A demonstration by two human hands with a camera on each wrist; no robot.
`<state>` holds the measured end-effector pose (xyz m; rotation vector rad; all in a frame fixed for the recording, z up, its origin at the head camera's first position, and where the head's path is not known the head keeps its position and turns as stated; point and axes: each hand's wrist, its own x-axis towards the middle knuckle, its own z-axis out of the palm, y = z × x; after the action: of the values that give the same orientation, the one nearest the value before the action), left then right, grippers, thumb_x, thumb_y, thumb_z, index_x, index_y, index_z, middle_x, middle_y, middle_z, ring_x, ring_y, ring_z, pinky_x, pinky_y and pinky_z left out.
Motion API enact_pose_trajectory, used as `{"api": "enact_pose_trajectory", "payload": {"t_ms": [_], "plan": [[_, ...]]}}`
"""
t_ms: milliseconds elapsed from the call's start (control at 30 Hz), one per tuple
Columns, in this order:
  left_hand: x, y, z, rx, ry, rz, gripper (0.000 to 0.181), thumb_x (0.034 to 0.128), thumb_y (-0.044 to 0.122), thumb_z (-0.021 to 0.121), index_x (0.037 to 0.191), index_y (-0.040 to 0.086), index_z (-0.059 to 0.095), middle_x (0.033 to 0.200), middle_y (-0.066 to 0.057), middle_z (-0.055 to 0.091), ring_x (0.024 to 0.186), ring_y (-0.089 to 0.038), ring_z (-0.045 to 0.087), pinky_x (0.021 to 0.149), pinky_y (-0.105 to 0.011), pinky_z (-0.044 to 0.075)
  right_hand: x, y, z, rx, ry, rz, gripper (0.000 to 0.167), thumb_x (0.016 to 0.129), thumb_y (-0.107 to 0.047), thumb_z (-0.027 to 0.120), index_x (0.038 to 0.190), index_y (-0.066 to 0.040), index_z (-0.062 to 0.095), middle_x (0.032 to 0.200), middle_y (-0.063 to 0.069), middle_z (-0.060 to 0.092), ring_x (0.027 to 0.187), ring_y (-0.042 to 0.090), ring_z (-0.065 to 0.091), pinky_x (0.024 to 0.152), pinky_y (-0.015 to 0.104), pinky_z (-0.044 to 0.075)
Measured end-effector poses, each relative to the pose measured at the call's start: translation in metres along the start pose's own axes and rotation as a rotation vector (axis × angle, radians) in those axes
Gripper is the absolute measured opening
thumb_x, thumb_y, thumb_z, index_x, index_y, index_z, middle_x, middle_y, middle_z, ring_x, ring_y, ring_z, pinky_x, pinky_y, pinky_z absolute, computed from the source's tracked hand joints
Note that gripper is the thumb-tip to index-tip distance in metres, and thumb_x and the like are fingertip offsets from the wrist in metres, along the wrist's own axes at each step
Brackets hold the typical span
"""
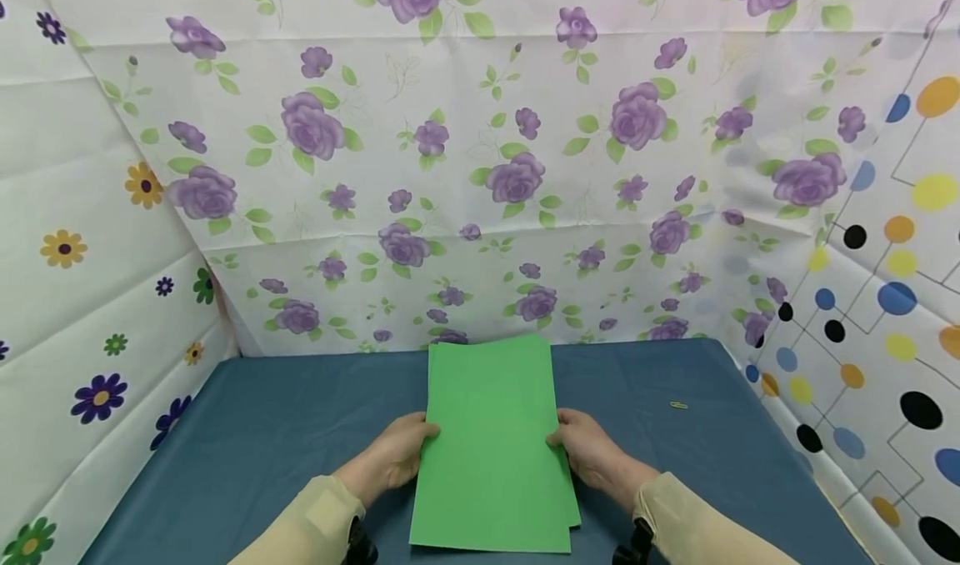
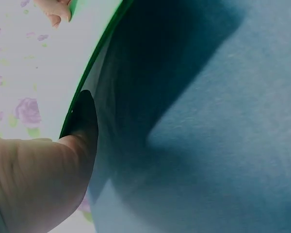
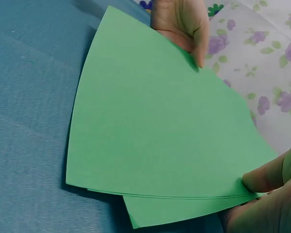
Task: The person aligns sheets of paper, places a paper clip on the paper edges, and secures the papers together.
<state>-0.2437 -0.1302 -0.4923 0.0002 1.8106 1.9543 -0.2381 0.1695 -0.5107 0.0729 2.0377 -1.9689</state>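
Observation:
Several green sheets (image 1: 491, 448) lie stacked between the two hands, their edges not quite lined up; one sheet sticks out at the lower right. My left hand (image 1: 401, 451) pinches the left edge, thumb on top and fingers beneath. On the opposite edge my right hand (image 1: 596, 452) pinches the sheets the same way. The right wrist view shows the green sheets (image 3: 160, 121) bending slightly, with the right thumb pressing near a corner and the left hand (image 3: 184, 24) at the far edge. Seen from the left wrist, the left hand (image 2: 39, 179) is at the stack's edge, its fingertips hidden.
A yellow paper clip (image 1: 678, 405) lies on the blue tablecloth (image 1: 300, 415) to the right of the sheets. Flowered cloth (image 1: 465, 173) hangs behind the table, with patterned cloths at both sides.

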Motion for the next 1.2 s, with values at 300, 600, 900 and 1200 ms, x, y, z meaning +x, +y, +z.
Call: {"api": "enact_pose_trajectory", "payload": {"t_ms": [300, 600, 900, 1200], "plan": [[0.001, 0.013, 0.004, 0.053, 0.05, 0.057, 0.047, 0.1114, 0.006, 0.035, 0.152, -0.013, 0.024, 0.129, -0.026, 0.054, 0.102, -0.027, 0.066, 0.087, -0.046, 0.058, 0.003, -0.018, -0.001, 0.0, 0.038, -0.014, 0.047, 0.1, 0.005, 0.047, 0.146, 0.012, 0.042, 0.125, 0.024, 0.059, 0.099, 0.029, 0.067, 0.082, 0.047, 0.058], [-0.004, 0.023, 0.012, 0.119, 0.109, 0.161, 0.047, 0.1115, 0.01, 0.038, 0.153, -0.01, 0.029, 0.131, -0.025, 0.053, 0.106, -0.032, 0.062, 0.086, -0.048, 0.055, 0.005, -0.038, 0.0, -0.005, 0.096, -0.049, 0.046, 0.104, -0.003, 0.048, 0.148, 0.01, 0.04, 0.133, 0.027, 0.055, 0.109, 0.033, 0.063, 0.09, 0.052, 0.054], [-0.006, 0.033, 0.015, 0.224, 0.159, 0.27, 0.048, 0.1118, 0.012, 0.039, 0.154, -0.01, 0.029, 0.136, -0.026, 0.051, 0.111, -0.032, 0.061, 0.09, -0.05, 0.053, 0.006, -0.053, 0.001, -0.059, 0.133, -0.134, 0.043, 0.106, -0.003, 0.05, 0.147, 0.008, 0.045, 0.133, 0.025, 0.059, 0.111, 0.033, 0.064, 0.093, 0.052, 0.053], [-0.008, 0.048, 0.018, 0.304, 0.245, 0.309, 0.042, 0.1113, 0.012, 0.041, 0.15, -0.004, 0.04, 0.133, -0.022, 0.056, 0.108, -0.03, 0.062, 0.087, -0.047, 0.055, 0.004, -0.071, 0.002, -0.135, 0.174, -0.201, 0.04, 0.106, -0.005, 0.051, 0.146, 0.003, 0.05, 0.13, 0.021, 0.064, 0.111, 0.032, 0.065, 0.096, 0.052, 0.052]]}}
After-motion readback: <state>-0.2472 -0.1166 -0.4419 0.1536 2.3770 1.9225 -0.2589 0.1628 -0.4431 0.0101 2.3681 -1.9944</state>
